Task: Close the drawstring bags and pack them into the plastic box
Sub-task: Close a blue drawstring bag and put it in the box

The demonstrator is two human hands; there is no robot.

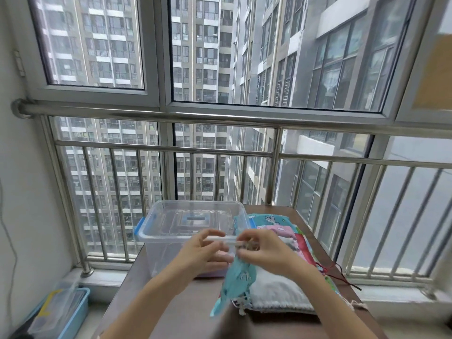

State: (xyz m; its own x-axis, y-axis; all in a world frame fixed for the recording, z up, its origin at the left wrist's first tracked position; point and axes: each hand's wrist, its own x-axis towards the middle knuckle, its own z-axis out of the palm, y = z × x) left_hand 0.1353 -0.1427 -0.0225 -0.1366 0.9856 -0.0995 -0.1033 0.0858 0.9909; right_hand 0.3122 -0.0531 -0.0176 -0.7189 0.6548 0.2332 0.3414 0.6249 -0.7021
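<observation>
Fingers (213,233) of left hand (205,253) and right hand (265,250) pinch teal bag (238,280) hanging below.

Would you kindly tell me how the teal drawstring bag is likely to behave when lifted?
Probably floppy: the teal drawstring bag hangs limp and creased below the right hand. Likely light, since a pinch at its gathered top seems to carry it. It should not roll, though its lower end may drag on the table.
</observation>
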